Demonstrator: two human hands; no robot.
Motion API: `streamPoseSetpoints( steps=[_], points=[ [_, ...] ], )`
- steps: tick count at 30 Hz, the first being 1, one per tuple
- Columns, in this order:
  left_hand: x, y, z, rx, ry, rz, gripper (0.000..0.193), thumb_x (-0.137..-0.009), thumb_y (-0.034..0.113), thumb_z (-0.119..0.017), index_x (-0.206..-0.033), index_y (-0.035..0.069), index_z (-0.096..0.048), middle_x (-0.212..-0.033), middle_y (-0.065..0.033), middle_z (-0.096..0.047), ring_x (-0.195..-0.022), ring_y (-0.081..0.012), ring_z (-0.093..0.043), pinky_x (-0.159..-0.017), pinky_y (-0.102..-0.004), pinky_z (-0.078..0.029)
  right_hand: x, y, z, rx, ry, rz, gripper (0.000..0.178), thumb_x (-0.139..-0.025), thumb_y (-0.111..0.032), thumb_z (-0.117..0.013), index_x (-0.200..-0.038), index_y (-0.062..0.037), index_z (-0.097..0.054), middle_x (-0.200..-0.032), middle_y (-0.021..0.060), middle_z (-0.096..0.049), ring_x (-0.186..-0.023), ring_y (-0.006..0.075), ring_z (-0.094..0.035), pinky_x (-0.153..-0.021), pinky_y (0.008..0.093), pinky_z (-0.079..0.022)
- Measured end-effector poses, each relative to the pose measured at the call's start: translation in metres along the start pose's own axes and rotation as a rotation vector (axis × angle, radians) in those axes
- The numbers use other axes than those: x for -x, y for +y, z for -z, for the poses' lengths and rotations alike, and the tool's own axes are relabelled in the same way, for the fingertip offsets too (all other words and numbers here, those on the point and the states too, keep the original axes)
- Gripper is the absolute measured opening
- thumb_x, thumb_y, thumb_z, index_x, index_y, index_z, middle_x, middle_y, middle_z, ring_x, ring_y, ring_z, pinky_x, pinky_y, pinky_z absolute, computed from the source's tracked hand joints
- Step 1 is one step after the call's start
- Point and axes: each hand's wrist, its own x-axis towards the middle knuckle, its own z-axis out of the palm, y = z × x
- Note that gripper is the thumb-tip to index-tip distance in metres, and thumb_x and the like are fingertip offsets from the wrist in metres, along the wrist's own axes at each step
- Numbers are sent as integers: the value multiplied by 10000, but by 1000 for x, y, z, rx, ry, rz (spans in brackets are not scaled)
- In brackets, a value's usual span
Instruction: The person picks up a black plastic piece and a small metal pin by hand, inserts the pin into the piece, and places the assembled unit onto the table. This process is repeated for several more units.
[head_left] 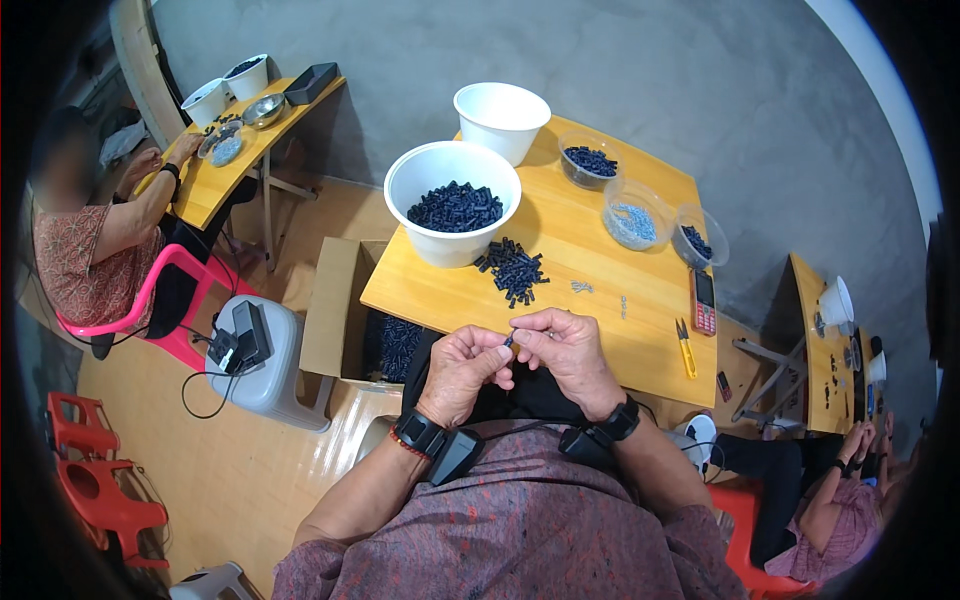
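Observation:
My left hand point(462, 372) and my right hand point(568, 358) meet in front of my body at the near edge of the table. Between their pinched fingertips is a small dark blue plastic piece point(509, 340); its finer details are too small to tell. Just beyond the hands lies a loose pile of similar dark pieces point(514, 270). Behind that pile stands a white bucket point(452, 245) partly filled with more of them. A few small silvery parts point(582, 287) lie on the table to the right of the pile.
A second white bucket point(502, 110) stands farther back on the wooden table point(560, 222). Clear bowls hold dark pieces point(590, 160) and pale blue parts point(634, 224). Yellow-handled cutters point(687, 352) and a red phone point(704, 305) lie right. A cardboard box point(332, 308) sits left; people work at other tables.

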Motion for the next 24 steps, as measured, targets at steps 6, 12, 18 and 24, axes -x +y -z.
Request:
streamPoseSetpoints(
  steps=[6, 12, 18, 24],
  points=[
    [0, -2, 1, 23, -1, 20, 99, -904, 40, -668, -986, 1, -629, -868, -96, -688, -659, -134, -662, -598, -283, -589, 1, 0, -2, 26, 11, 26, 126, -913, -47, -666, -1018, 11, -704, -793, 38, -688, -626, 55, -605, -569, 188, -508],
    [1, 1, -6, 1, 35, -19, 92, -895, 11, -666, -950, -33, -607, -828, -107, -678, -659, -119, -649, -582, -259, -581, 1, -1, -4, 126, 7, 66, 99, -913, -43, -664, -980, 23, -697, -798, 47, -690, -642, 62, -617, -586, 195, -521],
    [3, 5, -10, -74, 17, -98, 69, -905, 2, -651, -919, -36, -595, -834, -130, -682, -691, -144, -663, -599, -254, -573, 0, -1, 1, 95, -94, 49, 96, -910, -36, -664, -976, 26, -695, -803, 52, -693, -661, 67, -629, -609, 207, -536],
    [4, 5, -11, -68, -21, -44, 75, -906, 18, -656, -916, -36, -605, -844, -143, -688, -714, -161, -675, -601, -256, -571, 1, -8, 12, 130, -176, 22, 118, -901, -15, -660, -1003, 33, -694, -819, 54, -699, -681, 72, -637, -634, 212, -545]
  ],
)
